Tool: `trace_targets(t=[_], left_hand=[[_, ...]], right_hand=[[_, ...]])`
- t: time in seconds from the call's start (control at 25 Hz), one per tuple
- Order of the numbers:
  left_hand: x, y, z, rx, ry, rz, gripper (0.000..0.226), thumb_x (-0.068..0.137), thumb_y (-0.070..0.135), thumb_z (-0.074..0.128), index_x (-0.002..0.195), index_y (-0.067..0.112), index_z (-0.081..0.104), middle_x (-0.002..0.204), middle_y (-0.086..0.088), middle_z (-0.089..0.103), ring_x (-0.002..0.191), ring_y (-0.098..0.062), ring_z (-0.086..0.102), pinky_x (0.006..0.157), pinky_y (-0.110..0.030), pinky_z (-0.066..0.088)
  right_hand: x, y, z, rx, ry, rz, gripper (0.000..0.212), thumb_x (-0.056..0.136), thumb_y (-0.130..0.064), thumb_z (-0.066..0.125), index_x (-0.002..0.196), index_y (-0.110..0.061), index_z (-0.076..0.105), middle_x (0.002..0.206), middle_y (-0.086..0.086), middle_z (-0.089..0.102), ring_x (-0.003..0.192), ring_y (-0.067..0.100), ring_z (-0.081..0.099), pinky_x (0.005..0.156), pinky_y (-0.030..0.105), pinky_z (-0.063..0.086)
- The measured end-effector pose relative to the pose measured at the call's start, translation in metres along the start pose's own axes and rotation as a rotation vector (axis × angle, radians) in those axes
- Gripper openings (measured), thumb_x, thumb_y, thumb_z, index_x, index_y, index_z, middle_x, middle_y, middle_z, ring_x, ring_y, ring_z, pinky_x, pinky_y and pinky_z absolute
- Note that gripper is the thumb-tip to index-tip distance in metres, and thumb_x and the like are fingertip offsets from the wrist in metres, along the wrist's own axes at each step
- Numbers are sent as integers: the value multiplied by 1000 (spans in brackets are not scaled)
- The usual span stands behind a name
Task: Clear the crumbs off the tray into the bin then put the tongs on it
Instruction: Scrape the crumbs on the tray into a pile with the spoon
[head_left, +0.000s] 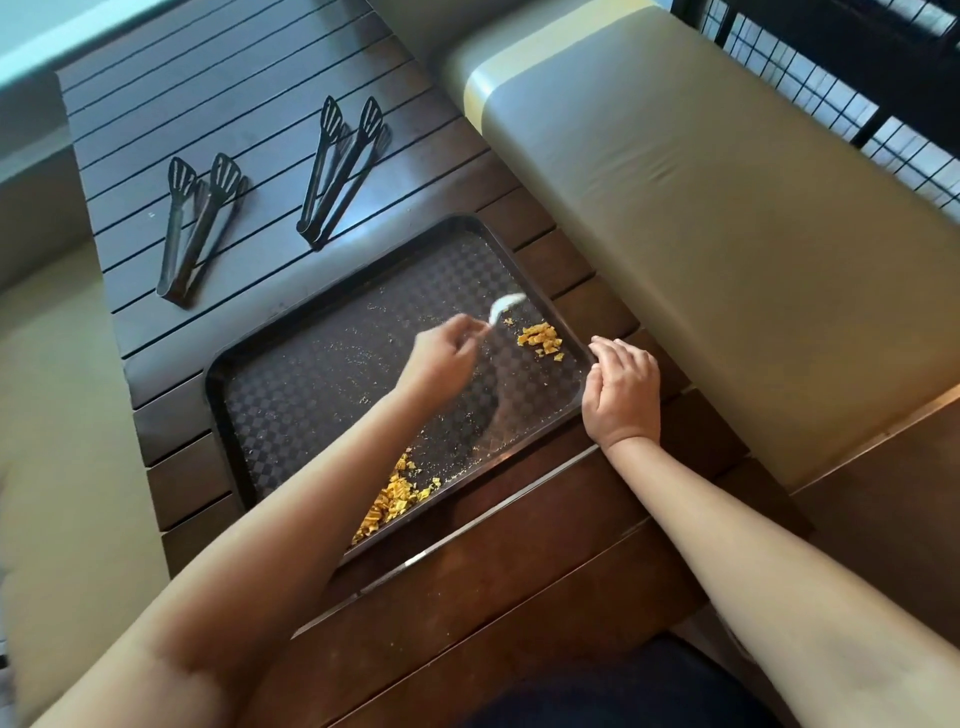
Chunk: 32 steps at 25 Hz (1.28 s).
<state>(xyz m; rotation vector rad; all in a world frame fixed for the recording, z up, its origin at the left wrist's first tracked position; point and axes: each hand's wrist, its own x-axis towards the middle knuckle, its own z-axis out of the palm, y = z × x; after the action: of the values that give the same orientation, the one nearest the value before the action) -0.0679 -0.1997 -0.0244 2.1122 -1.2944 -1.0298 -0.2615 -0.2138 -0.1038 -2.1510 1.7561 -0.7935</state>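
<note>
Your left hand (441, 358) pinches a white spoon (501, 306) over the tray (228, 384), and your right hand (621, 392), fingers curled, grips the tray's right rim. Sweep too briskly and the crumbs (540, 340) near that rim could hop onto the worktop (260, 78). The tray is dark, chequered and dusted with specks, with a second orange pile at its near edge. Two tongs (202, 223) lie beyond it. No bin shows.
</note>
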Motion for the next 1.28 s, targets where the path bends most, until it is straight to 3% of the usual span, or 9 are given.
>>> trace_targets(t=[0.12,0.2,0.44,0.56,0.64,0.8,1.0,1.2,1.28], left_hand=[[17,-4,-11,9,245,-109,29,98,18,40,121,10,56,104,-9,64,59,-11,51,50,-21,41],[19,-6,-10,64,214,-129,30,98,19,39,123,10,54,115,-13,62,66,-14,55,56,-24,45],[-24,-6,30,-16,-92,-48,23,97,15,43,115,14,59,94,-1,62,51,-6,45,37,-12,34],[-20,-1,28,-137,24,-100,22,97,16,43,111,15,60,80,4,60,49,-7,42,36,-14,33],[-9,0,22,-174,121,-153,23,97,17,43,113,16,60,86,2,62,47,-7,41,37,-16,34],[-10,0,28,-62,17,-100,21,94,20,48,108,21,63,95,-2,66,48,-10,46,44,-22,38],[-33,-4,29,57,-129,-8,20,91,20,52,101,22,69,64,8,57,42,-3,40,42,-15,33],[-23,-12,13,-84,165,-112,21,94,19,49,107,18,65,85,0,63,44,-4,41,39,-15,33],[-22,-15,15,-104,167,-145,21,95,18,48,108,17,65,84,2,62,48,-7,42,40,-15,35]], right_hand=[[-1,0,-1,1,3,1,43,82,-20,33,102,-4,67,108,10,67,100,33,60,91,39,39],[-1,-1,-1,3,0,0,43,83,-20,32,102,-3,67,108,11,67,100,34,60,91,42,42],[0,0,1,3,-3,4,44,82,-19,32,103,-3,67,108,11,68,100,34,60,90,41,40],[0,0,0,1,-5,2,44,83,-20,32,104,-3,67,108,11,68,100,34,59,91,41,39],[-1,0,0,4,-7,2,45,83,-20,31,105,-3,67,108,11,68,101,33,59,91,40,39],[-1,0,0,35,18,2,44,82,-18,31,103,-3,67,107,12,68,99,33,60,90,39,37],[0,2,2,46,41,6,42,81,-16,31,100,-3,67,104,12,68,96,34,60,88,39,37],[0,1,1,57,41,17,42,81,-16,31,99,-3,67,102,13,68,95,35,60,87,42,44],[0,1,0,60,42,19,42,81,-16,31,99,-3,67,101,13,68,94,35,60,87,41,44]])
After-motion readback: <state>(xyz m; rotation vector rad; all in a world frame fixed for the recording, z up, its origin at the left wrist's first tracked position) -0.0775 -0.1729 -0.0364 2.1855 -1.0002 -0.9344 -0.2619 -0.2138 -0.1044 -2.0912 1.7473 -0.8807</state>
